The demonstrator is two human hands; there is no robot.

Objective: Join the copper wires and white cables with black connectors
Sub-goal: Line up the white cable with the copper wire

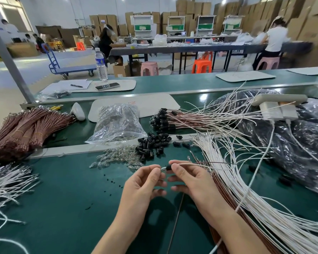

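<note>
— Over the green table (66, 195), near its front edge, what is being held?

— One black connector (169, 167) is being pinched by the right hand (189, 182), thumb and forefinger pressed on it. A small metal-tipped piece (162, 169) is being pinched by the left hand (145, 182) and is being held right against the connector's open end. A thin wire (200, 163) is being trailed rightward from the connector.

— Where is the rest of the stock lying?

— Loose black connectors (152, 143) are being kept in a heap just beyond the hands, beside a scatter of small clear bulbs (116, 158). White cables (246, 189) are being fanned across the right side, touching the right wrist, with copper wires (226, 191) partly hidden beneath them. Bundled copper wires (22, 131) are being stored at the far left, past a metal rail (72, 150). Finished leads (173, 120) are being piled beyond that rail.

— How much open room is being left?

— Bare green surface is being left free below and left of the hands, dotted only with tiny black bits (108, 182). More white cables (6, 186) are crowding the left edge. A thin rod (174, 224) is lying between the forearms.
</note>
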